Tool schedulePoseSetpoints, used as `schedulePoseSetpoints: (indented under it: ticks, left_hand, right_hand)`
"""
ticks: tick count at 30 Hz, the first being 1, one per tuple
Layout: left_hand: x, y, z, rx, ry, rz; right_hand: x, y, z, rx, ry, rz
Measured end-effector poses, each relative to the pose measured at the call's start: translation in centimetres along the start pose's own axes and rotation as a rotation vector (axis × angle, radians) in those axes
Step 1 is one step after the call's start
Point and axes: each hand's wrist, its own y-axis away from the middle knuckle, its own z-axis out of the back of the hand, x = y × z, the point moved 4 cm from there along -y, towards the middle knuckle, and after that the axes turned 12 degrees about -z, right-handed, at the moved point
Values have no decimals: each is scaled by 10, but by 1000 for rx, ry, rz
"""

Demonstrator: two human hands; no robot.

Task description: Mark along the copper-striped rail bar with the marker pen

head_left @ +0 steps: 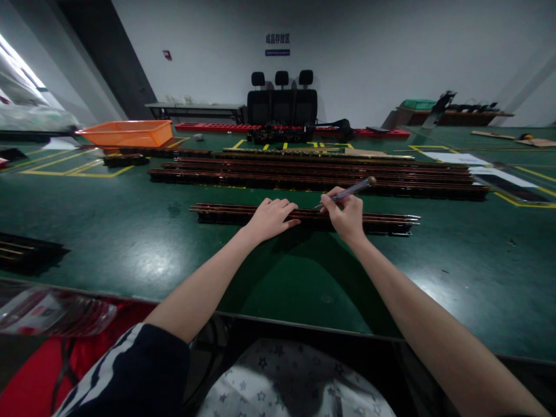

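Observation:
A bundle of long, thin dark strips with copper-coloured edges (373, 220) lies crosswise on the green table in front of me. My left hand (273, 219) rests over its middle, fingers across the top and thumb along the near side, gripping it. In my right hand (346, 215) is a slim pen-like tool with a translucent shaft (354, 189), pinched between thumb and fingers. Its brown-capped end points up and to the right. The thin lower tip is at the strips, just right of my left hand; whether it touches them I cannot tell.
Behind lies a larger stack of similar strips (260, 174). More dark strips (28, 253) lie at the left table edge. An orange bin (128, 134) stands back left; white papers (458, 158) lie back right. A large clear plastic bottle (56, 313) is below the left edge.

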Motion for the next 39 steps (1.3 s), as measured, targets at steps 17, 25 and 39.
schedulePoseSetpoints:
  ticks: [17,25,39]
  left_hand:
    - [2,0,-3,-18,14,0]
    - [1,-1,-1,-17,9,-2]
    - [3,0,0,11,9,23]
  right_hand:
    - [2,4,-6,79,28,1]
    - [2,4,-6,78,-2,-5]
    - [0,4,-9,131,-36,-57]
